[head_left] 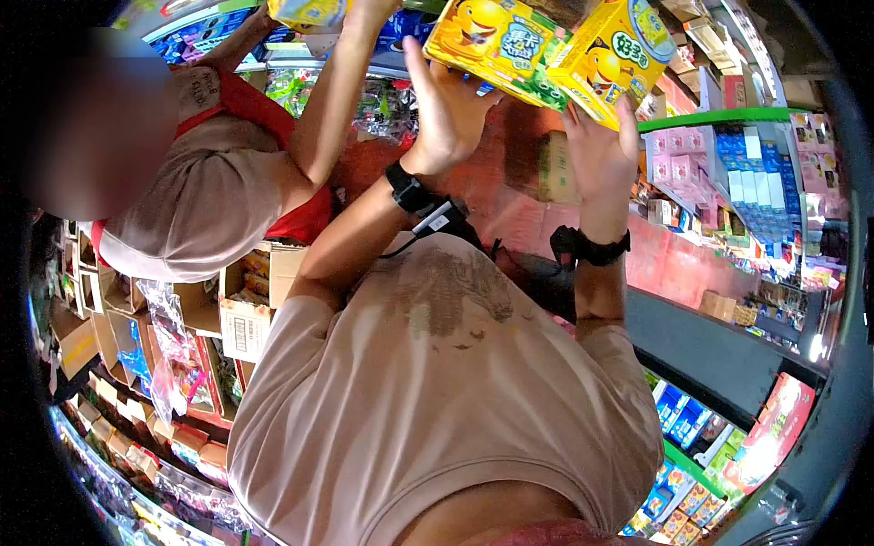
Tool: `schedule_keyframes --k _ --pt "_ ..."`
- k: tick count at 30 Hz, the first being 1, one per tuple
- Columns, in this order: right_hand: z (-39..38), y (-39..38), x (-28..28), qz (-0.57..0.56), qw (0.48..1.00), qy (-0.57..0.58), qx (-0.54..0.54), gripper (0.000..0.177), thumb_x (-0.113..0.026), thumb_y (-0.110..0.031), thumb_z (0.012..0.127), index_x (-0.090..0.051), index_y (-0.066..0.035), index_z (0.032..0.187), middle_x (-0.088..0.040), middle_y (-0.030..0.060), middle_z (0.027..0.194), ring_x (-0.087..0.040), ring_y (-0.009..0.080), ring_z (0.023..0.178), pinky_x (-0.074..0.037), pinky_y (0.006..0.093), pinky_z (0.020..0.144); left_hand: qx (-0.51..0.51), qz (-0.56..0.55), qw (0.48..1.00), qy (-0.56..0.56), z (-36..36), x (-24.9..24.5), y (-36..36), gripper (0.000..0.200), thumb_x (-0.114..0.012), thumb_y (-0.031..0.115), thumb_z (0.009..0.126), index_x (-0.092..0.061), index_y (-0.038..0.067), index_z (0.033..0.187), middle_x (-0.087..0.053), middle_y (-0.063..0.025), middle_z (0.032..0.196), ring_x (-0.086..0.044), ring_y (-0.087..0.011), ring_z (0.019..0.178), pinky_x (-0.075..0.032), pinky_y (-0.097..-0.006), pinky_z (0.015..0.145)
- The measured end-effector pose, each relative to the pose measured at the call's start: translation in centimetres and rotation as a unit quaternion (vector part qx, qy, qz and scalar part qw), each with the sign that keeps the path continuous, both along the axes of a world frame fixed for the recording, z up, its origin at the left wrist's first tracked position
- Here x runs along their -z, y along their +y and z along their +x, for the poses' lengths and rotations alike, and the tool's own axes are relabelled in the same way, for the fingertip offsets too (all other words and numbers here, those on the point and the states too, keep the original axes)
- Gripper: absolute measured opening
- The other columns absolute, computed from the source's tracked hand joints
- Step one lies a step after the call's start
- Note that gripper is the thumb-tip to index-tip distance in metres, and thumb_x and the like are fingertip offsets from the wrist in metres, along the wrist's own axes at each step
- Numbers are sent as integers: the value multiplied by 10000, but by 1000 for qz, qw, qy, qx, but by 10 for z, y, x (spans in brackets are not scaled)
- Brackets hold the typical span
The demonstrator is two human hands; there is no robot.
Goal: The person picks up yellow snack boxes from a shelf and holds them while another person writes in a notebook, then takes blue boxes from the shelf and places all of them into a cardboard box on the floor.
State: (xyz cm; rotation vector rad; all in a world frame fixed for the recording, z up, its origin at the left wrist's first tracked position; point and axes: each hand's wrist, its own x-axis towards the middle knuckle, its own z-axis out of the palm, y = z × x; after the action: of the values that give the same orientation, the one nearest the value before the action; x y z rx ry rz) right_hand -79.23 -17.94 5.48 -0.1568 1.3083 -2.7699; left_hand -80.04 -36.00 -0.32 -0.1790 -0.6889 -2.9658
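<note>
My left hand (pixel 451 114) is at the top middle, thumb raised and fingers passing behind a yellow box (pixel 496 45) with a cartoon figure and green trim. Beside it, my right hand (pixel 601 150) grips the lower end of a second yellow box (pixel 614 59), thumb on one side and fingers on the other. The two boxes touch or overlap at their facing edges and are both tilted. Parts of my left fingers are hidden by the first box. Each of my wrists wears a black strap.
At left, a co-worker in a red vest (pixel 238 96) reaches up near another yellow package (pixel 309 11). Shelves of pink boxes (pixel 678 168) and blue boxes (pixel 751 173) stand at right. Open cartons (pixel 244 328) line the lower left. The floor (pixel 655 255) is reddish.
</note>
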Motion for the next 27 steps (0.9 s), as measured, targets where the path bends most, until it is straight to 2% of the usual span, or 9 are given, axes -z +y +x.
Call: schedule_keyframes --k 3,11,14,16,20,22,24,26,27 --pt "-3 1 6 -11 1000 -4 23 410 -541 -294 1070 -511 -124 1441 -590 41 1434 -538 226 1334 -419 436 1121 -10 -1 1000 -18 0 0 6 888 -335 781 973 -397 110 1551 -470 -97 1559 -447 -286 1421 -325 -597 1164" --pt "3 -4 7 -11 999 2 48 440 -530 -317 1075 -494 -112 1463 -567 62 1469 -512 248 1374 -381 458 1176 -12 16 1000 -5 4 -4 7 801 -372 707 997 -420 115 1535 -497 -96 1534 -472 -274 1394 -345 -554 1154" --pt "5 -7 7 -13 999 17 30 495 -530 -346 1070 -456 -107 1497 -526 77 1515 -478 271 1412 -341 486 1215 -13 -8 1000 9 6 -2 7 724 -412 635 1020 -444 107 1514 -521 -92 1506 -483 -265 1382 -355 -531 1151" --pt "5 -6 9 -16 999 24 24 526 -531 -363 1067 -429 -108 1515 -506 81 1532 -467 280 1421 -335 498 1219 -9 3 1000 28 5 6 7 511 -546 397 1058 -469 88 1458 -582 -75 1415 -553 -224 1313 -427 -523 1116" --pt "3 2 14 -23 999 15 23 592 -520 -404 1063 -361 -115 1555 -463 105 1564 -454 295 1428 -357 524 1207 -44 -40 998 27 9 -3 5 472 -537 383 1054 -524 76 1413 -609 -67 1392 -569 -226 1290 -415 -487 1112" --pt "-1 15 21 -43 999 2 11 589 -514 -404 1065 -362 -112 1554 -463 119 1561 -457 304 1423 -372 531 1197 -36 -39 998 39 10 -4 1 391 -601 215 1045 -501 92 1402 -609 -46 1370 -583 -205 1261 -474 -490 1057" --pt "0 15 19 -63 998 -11 -1 586 -508 -404 1067 -363 -109 1553 -463 133 1559 -459 313 1419 -388 537 1186 -35 -23 999 30 9 -4 1 375 -591 219 1051 -505 101 1396 -610 -43 1369 -585 -204 1256 -483 -484 1039" --pt "2 13 12 -6 997 7 72 587 -496 -412 1067 -378 -103 1552 -465 154 1554 -460 337 1411 -403 541 1176 -35 -7 999 22 8 -2 1 360 -580 223 1056 -510 110 1391 -612 -40 1367 -587 -203 1252 -491 -478 1021" --pt "4 14 6 -7 997 6 72 587 -496 -412 1067 -378 -103 1552 -465 154 1554 -460 337 1411 -403 541 1176 -32 8 999 8 9 -1 0 352 -574 230 1060 -515 121 1389 -616 -39 1364 -589 -198 1250 -496 -475 1009"
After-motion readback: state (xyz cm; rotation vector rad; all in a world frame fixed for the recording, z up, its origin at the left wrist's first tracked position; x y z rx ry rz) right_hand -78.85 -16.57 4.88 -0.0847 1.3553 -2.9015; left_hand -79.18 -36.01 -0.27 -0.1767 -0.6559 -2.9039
